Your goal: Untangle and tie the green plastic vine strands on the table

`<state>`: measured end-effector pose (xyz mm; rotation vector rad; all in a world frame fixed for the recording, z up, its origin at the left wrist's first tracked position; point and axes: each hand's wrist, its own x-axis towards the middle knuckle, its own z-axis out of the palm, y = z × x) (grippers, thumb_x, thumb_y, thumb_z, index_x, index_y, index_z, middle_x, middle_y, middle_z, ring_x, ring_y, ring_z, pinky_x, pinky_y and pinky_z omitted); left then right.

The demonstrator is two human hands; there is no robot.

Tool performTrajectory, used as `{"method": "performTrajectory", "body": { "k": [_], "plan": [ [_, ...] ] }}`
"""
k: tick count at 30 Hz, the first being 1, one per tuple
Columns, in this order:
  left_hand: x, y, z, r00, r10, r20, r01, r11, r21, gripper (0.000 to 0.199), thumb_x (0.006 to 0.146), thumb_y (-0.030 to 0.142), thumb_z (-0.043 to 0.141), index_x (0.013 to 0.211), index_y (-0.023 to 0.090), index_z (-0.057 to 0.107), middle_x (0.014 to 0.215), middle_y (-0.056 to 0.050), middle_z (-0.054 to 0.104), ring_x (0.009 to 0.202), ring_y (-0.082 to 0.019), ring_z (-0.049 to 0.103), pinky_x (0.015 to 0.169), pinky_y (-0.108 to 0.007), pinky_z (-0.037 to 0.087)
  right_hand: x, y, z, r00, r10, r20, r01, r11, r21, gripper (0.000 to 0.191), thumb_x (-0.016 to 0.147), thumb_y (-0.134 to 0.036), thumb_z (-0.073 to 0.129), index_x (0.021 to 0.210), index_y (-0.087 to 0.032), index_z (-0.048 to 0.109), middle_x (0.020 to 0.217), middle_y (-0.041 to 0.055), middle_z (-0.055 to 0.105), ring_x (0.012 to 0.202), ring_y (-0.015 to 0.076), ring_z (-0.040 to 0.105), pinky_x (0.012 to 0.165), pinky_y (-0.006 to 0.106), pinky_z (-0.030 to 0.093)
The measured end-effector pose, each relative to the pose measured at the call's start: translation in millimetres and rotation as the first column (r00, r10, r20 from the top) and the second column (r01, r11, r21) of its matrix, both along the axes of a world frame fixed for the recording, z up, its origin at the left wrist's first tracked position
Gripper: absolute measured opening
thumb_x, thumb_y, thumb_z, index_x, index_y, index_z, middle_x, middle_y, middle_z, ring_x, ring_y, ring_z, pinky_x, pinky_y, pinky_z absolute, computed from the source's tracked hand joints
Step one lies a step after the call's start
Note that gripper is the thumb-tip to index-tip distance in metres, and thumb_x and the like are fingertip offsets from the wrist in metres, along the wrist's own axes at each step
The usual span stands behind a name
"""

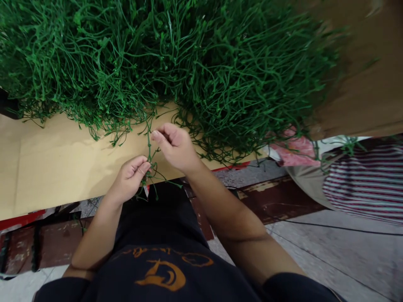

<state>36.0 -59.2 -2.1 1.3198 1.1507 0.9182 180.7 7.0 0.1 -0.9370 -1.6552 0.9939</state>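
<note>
My left hand (134, 176) pinches a thin green plastic stem (149, 142) just past the front edge of the table. Several branches of that stem fan out below the fingers, and its upper part runs up towards the pile. My right hand (174, 147) is curled beside the upper part of the stem, thumb and fingertips together; whether anything is between them is too small to make out. Beyond both hands lies a big tangled heap of green artificial plant stems (189, 63), with loose ends spilling towards me.
The tan tabletop (63, 159) runs along the front of the heap. At the right sits another person in a striped garment (365, 180), near a pink bag (296, 149). A brown bench (280, 195) and a black cable (330, 227) are below.
</note>
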Motion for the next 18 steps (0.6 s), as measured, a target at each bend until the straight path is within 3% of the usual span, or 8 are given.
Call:
{"method": "performTrajectory", "body": {
  "k": [3, 7, 11, 13, 15, 16, 17, 18],
  "plan": [
    [2.4, -3.2, 1.7, 0.998, -0.039, -0.048, 0.044, 0.994, 0.103, 0.037, 0.086, 0.048, 0.046, 0.066, 0.017, 0.049, 0.061, 0.004, 0.042, 0.055, -0.008, 0.04, 0.054, -0.021, 0.034, 0.8, 1.3, 9.9, 0.988, -0.145, 0.054, 0.135, 0.978, 0.161, 0.031, 0.09, -0.042, 0.044, 0.07, -0.018, 0.044, 0.054, -0.0052, 0.033, 0.047, 0.0054, 0.03, 0.048, 0.022, 0.028],
    [7.0, 1.8, 8.1, 1.0, 0.003, 0.024, -0.007, 0.986, 0.169, 0.034, 0.087, 0.045, 0.046, 0.068, 0.018, 0.05, 0.062, 0.003, 0.044, 0.055, -0.008, 0.039, 0.053, -0.022, 0.032, -3.2, 3.3, 25.1, 0.962, -0.245, 0.121, 0.186, 0.911, 0.367, 0.029, 0.093, -0.039, 0.039, 0.075, -0.018, 0.048, 0.06, -0.0035, 0.042, 0.05, 0.0054, 0.037, 0.051, 0.022, 0.031],
    [8.7, 4.9, 17.2, 0.993, 0.041, 0.115, -0.065, 0.974, 0.216, 0.031, 0.087, 0.044, 0.048, 0.069, 0.018, 0.05, 0.061, 0.004, 0.042, 0.053, -0.007, 0.038, 0.051, -0.022, 0.031, -8.9, 19.6, 40.0, 0.944, -0.276, 0.183, 0.166, 0.871, 0.462, 0.027, 0.094, -0.036, 0.038, 0.077, -0.019, 0.05, 0.066, -0.0031, 0.046, 0.056, 0.0059, 0.044, 0.056, 0.021, 0.036],
    [6.3, -1.5, 21.4, 0.993, -0.008, 0.117, -0.023, 0.965, 0.262, 0.03, 0.088, 0.042, 0.047, 0.07, 0.018, 0.05, 0.062, 0.003, 0.044, 0.055, -0.008, 0.039, 0.053, -0.022, 0.033, 0.3, 39.0, 49.4, 0.904, -0.389, 0.178, 0.273, 0.845, 0.46, 0.021, 0.09, -0.03, 0.049, 0.071, -0.019, 0.049, 0.066, -0.0026, 0.046, 0.06, 0.0066, 0.044, 0.06, 0.021, 0.037],
    [2.0, -12.5, 23.5, 0.988, -0.145, 0.049, 0.124, 0.944, 0.307, 0.029, 0.088, 0.04, 0.047, 0.07, 0.017, 0.051, 0.064, 0.002, 0.046, 0.059, -0.008, 0.043, 0.056, -0.023, 0.035, 23.4, 62.3, 60.5, 0.79, -0.603, 0.108, 0.52, 0.753, 0.403, 0.028, 0.081, -0.019, 0.06, 0.059, -0.02, 0.043, 0.063, -0.0023, 0.044, 0.062, 0.0077, 0.042, 0.064, 0.023, 0.037],
    [-0.5, -18.0, 23.3, 0.974, -0.225, 0.016, 0.208, 0.925, 0.318, 0.03, 0.087, 0.039, 0.049, 0.068, 0.017, 0.052, 0.064, 0.001, 0.047, 0.06, -0.009, 0.044, 0.057, -0.023, 0.035, 39.5, 73.2, 66.2, 0.678, -0.731, 0.075, 0.674, 0.66, 0.331, 0.042, 0.078, -0.014, 0.062, 0.05, -0.023, 0.032, 0.057, -0.0035, 0.037, 0.059, 0.0076, 0.038, 0.064, 0.024, 0.035],
    [-2.9, -22.5, 22.5, 0.966, -0.258, -0.003, 0.25, 0.931, 0.266, 0.03, 0.087, 0.039, 0.05, 0.067, 0.016, 0.052, 0.063, 0.001, 0.046, 0.059, -0.008, 0.044, 0.056, -0.023, 0.035, 57.4, 82.5, 71.6, 0.594, -0.803, 0.031, 0.761, 0.575, 0.301, 0.044, 0.079, -0.011, 0.059, 0.049, -0.025, 0.029, 0.056, -0.0042, 0.034, 0.058, 0.0075, 0.035, 0.065, 0.026, 0.034],
    [-5.0, -25.3, 21.3, 0.972, -0.236, 0.01, 0.23, 0.956, 0.183, 0.031, 0.087, 0.039, 0.05, 0.066, 0.016, 0.051, 0.061, 0.002, 0.046, 0.057, -0.008, 0.044, 0.054, -0.022, 0.035, 76.0, 89.9, 76.5, 0.597, -0.802, -0.03, 0.757, 0.55, 0.352, 0.037, 0.08, -0.015, 0.055, 0.052, -0.025, 0.033, 0.059, -0.0034, 0.037, 0.061, 0.008, 0.038, 0.068, 0.027, 0.034]
  ]
}}
